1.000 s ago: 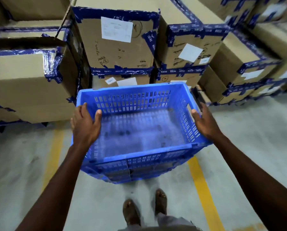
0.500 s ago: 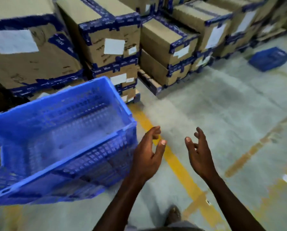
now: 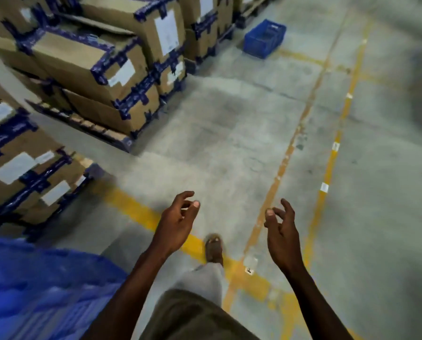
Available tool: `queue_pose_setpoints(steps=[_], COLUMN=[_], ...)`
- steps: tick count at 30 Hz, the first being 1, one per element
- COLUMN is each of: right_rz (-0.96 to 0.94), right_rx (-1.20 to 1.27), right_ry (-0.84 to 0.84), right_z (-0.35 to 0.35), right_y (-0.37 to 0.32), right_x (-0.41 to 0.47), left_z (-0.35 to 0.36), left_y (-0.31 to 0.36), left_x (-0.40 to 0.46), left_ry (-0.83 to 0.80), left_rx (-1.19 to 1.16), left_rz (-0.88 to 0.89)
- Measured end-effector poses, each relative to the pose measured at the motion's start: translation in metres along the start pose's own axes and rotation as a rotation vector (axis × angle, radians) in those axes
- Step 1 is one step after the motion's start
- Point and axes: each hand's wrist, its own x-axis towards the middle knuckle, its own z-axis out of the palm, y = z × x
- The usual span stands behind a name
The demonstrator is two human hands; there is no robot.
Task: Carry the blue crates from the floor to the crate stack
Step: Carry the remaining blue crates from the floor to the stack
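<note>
A blurred blue crate [image 3: 40, 288] fills the lower left corner, with neither hand on it. A second blue crate [image 3: 264, 38] sits on the concrete floor far ahead, beside the pallets of boxes. My left hand [image 3: 178, 223] hangs in front of me with loosely curled fingers and holds nothing. My right hand [image 3: 282, 231] is beside it, fingers also relaxed and empty. Both hands are well apart from either crate.
Stacks of taped cardboard boxes [image 3: 102, 67] on pallets line the left side. Yellow floor lines [image 3: 327, 168] run ahead and cross near my sandalled foot [image 3: 214, 249]. Grey concrete floor [image 3: 229, 123] stretches between me and the far crate.
Both hands let go of the blue crate, which now lies behind at lower left. The view has swung right toward the far crate, and the empty hands stay raised.
</note>
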Motion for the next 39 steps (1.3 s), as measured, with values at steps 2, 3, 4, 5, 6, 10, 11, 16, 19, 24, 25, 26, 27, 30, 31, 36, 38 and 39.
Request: queue_pose_setpoints(steps=[2, 3, 4, 5, 6, 10, 11, 16, 19, 24, 25, 26, 27, 30, 31, 36, 38, 39], right_rz=[0.004, 0.001, 0.008, 0.016, 0.036, 0.093, 0.098, 0.168, 0.193, 0.218, 0.220, 0.222, 0.211, 0.195, 0.174, 0.070, 0.063, 0.061], right_rx=[0.010, 0.008, 0.004, -0.006, -0.010, -0.024, -0.027, -0.035, -0.021, 0.022, 0.025, 0.029, 0.021, -0.015, -0.017, 0.002, -0.008, -0.021], right_ry=[0.046, 0.062, 0.071, 0.075, 0.078, 0.107, 0.133, 0.324, 0.374, 0.372, 0.353, 0.326, 0.294, 0.195, 0.169, 0.123, 0.090, 0.083], right_z=[-0.015, -0.023, -0.032, -0.041, -0.049, -0.098, -0.114, -0.190, -0.221, -0.257, -0.265, -0.271, -0.275, -0.295, -0.302, -0.324, -0.325, -0.323], right_y=[0.002, 0.005, 0.007, 0.007, 0.007, -0.007, -0.010, -0.023, -0.012, 0.011, 0.012, 0.008, 0.000, -0.034, -0.047, -0.093, -0.096, -0.096], right_x=[0.049, 0.078, 0.105, 0.133, 0.161, 0.255, 0.282, 0.411, 0.495, 0.661, 0.696, 0.731, 0.761, 0.865, 0.898, 1.072, 1.141, 1.177], left_z=[0.028, 0.045, 0.061, 0.079, 0.096, 0.164, 0.182, 0.271, 0.329, 0.433, 0.452, 0.469, 0.480, 0.513, 0.520, 0.558, 0.576, 0.587], left_y=[0.010, 0.016, 0.021, 0.031, 0.040, 0.098, 0.114, 0.202, 0.241, 0.294, 0.308, 0.323, 0.338, 0.387, 0.401, 0.427, 0.430, 0.431], left_x=[0.048, 0.076, 0.102, 0.131, 0.159, 0.257, 0.282, 0.403, 0.480, 0.621, 0.648, 0.673, 0.695, 0.771, 0.795, 0.924, 0.976, 1.005], left_ry=[-0.126, -0.171, -0.200, -0.219, -0.231, -0.319, -0.346, -0.452, -0.515, -0.544, -0.540, -0.531, -0.525, -0.474, -0.447, -0.281, -0.254, -0.236], left_rx=[0.067, 0.094, 0.116, 0.129, 0.138, 0.183, 0.182, 0.174, 0.199, 0.219, 0.219, 0.213, 0.207, 0.171, 0.153, 0.074, 0.045, 0.038], left_rz=[-0.051, -0.062, -0.073, -0.072, -0.067, -0.043, -0.031, 0.038, 0.077, 0.090, 0.080, 0.071, 0.071, 0.053, 0.045, -0.039, -0.084, -0.102])
